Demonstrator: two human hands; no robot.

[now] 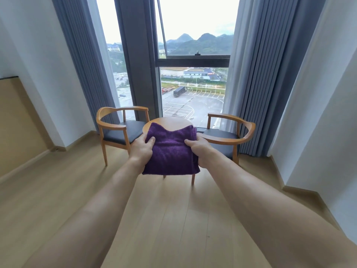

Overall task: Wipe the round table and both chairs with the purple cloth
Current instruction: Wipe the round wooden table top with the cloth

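Pale wood floor, small round wooden table (174,120) at twelve o'clock: folded purple terry cloth (171,151) pinched by left hand (142,149) and right hand (199,151); loose folds risk slipping.

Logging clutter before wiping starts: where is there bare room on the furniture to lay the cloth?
Both dark chair seats look bare: the left chair and the right chair. The far rim of the round table is bare; the purple cloth, gripped by the left hand and right hand, hides the rest.
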